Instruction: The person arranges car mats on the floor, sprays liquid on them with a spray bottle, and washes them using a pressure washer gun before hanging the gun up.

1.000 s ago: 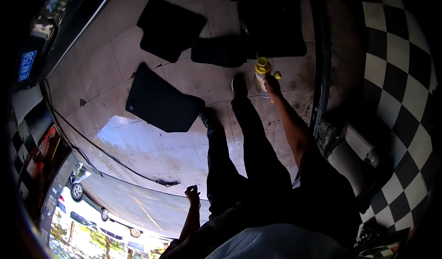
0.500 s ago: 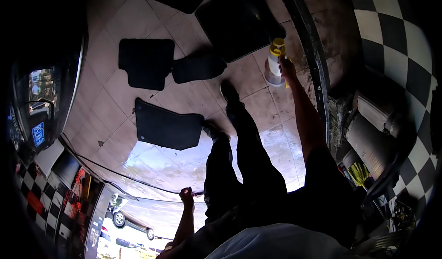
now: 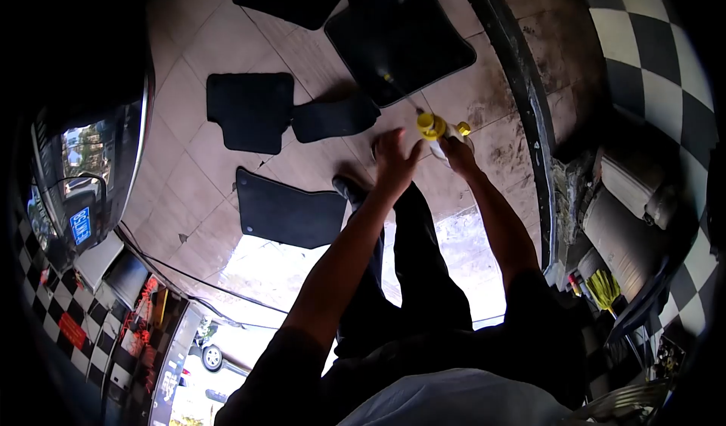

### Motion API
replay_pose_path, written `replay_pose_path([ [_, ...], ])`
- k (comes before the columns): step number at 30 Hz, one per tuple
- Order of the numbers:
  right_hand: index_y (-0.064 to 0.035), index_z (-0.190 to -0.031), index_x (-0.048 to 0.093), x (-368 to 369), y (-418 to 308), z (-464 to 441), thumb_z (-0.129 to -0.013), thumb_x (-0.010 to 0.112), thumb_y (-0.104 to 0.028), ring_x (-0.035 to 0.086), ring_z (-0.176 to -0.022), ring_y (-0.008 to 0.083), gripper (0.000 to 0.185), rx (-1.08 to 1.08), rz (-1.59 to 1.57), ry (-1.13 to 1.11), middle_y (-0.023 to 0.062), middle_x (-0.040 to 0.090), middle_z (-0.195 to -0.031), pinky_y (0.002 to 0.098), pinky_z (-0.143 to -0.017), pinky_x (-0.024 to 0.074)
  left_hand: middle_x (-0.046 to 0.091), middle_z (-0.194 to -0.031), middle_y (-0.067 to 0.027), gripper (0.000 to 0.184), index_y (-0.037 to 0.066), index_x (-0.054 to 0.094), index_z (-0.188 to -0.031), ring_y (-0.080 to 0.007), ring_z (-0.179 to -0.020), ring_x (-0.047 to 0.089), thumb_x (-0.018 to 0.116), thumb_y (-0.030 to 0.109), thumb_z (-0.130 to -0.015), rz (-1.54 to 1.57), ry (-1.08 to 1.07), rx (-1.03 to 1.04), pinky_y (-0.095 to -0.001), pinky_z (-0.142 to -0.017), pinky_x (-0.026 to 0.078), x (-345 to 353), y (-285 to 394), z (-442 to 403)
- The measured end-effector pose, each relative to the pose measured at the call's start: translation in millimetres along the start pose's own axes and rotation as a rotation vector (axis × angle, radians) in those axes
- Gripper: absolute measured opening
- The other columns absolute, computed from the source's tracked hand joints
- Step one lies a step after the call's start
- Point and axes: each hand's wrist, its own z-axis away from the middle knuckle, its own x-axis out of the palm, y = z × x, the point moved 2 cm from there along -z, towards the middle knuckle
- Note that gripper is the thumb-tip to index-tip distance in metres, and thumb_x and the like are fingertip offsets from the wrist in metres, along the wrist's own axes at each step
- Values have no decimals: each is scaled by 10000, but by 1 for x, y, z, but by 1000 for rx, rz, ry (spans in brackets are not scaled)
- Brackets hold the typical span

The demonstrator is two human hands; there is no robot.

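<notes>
My right hand (image 3: 457,153) is wrapped round a sprayer bottle (image 3: 432,129) with a yellow top and a pale body, held above the tiled floor. Just left of the yellow top is my left hand (image 3: 397,161), its thumb and fingers apart and nothing in it. Beyond the bottle a large dark mat (image 3: 401,40) lies flat on the floor. Further left lie a squarish dark mat (image 3: 249,112), a small dark mat (image 3: 333,117) and a dark mat (image 3: 291,210) with a slanted edge near my foot.
A vehicle with a blue plate (image 3: 80,225) stands at the left. A dark raised strip (image 3: 522,85) crosses the floor at the right, beside seat-like items (image 3: 620,229) and a yellow-green brush (image 3: 603,288). A black hose (image 3: 204,282) runs over the floor at lower left.
My left hand has risen from beside my leg to near the bottle top and opened. My right hand has brought the bottle lower and slightly left. The view has turned.
</notes>
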Motion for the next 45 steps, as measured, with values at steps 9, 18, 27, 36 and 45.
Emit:
replay_pose_path([
  [9, -26, -888, 490, 19, -4, 128, -913, 381, -400, 558, -762, 422, 390, 102, -173, 20, 222, 579, -774, 474, -633, 433, 502, -881, -102, 226, 104, 638, -975, -236, -844, 543, 566, 89, -761, -54, -671, 236, -342, -683, 486, 63, 43, 12],
  [18, -27, -792, 525, 70, 49, 147, -885, 455, -413, 516, -556, 197, 403, 218, -227, 105, 85, 528, -610, 333, -519, 405, 471, -914, -131, 280, 18, 581, -1014, -252, -804, 518, 507, -41, -751, 1, -558, 294, -340, -692, 462, -1, 59, 10],
  [27, -1, -857, 549, 40, 28, 169, -884, 456, -365, 565, -731, 412, 377, 256, -201, 159, 221, 579, -727, 461, -613, 434, 452, -1030, -163, 403, 82, 491, -1153, -288, -954, 468, 573, 201, -776, 43, -542, 304, -381, -825, 412, 76, 38, 35],
  [36, -69, -748, 538, 44, 78, 30, -870, 477, -442, 431, -443, 72, 397, 142, -485, 280, -9, 471, -546, 238, -418, 352, 467, -1060, -185, 396, 41, 538, -1067, -336, -1009, 440, 584, 332, -802, -143, -208, -118, -426, -889, 358, -38, -132, 109],
  [45, -33, -987, 558, 69, 49, 30, -876, 439, -412, 590, -819, 355, 412, -55, 98, 42, 188, 618, -890, 420, -716, 457, 551, -947, -145, 286, 53, 588, -898, -316, -924, 485, 665, 284, -748, -388, -188, -470, -433, -805, 390, -198, -323, 293],
])
